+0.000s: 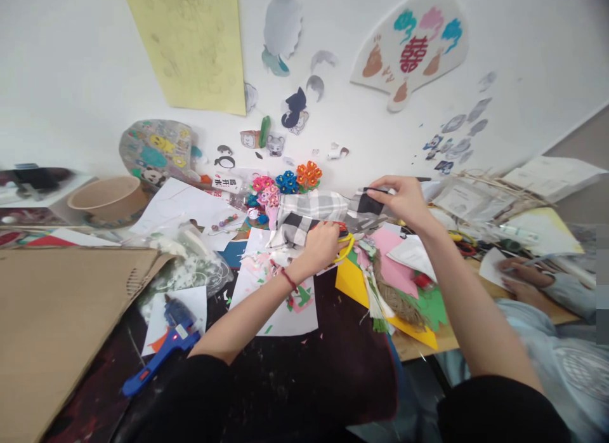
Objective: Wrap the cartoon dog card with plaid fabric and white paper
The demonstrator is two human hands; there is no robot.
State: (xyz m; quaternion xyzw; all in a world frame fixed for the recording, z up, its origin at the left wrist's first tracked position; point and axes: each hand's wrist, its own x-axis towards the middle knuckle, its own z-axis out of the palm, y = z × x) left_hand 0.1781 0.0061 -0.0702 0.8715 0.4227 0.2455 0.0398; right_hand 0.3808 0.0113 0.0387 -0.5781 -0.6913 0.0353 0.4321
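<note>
R hand (403, 200) pinches R end of blk-&-white plaid fabric (328, 206), over cluttered dark bench (354, 354). L hand (324, 245) curled at fabric's near edge, by yellow plastic loop handle (351, 242); exact grip: can't tell.

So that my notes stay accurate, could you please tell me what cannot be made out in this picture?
All in the head view:
Left hand: fingertips hidden behind the hand itself.
Yellow loop: whatever it joins is hidden by that hand.
Yellow sheet on the wall: cut off by the top edge, its drawing too faint to read.
Co-worker's hand: details blurred.
</note>
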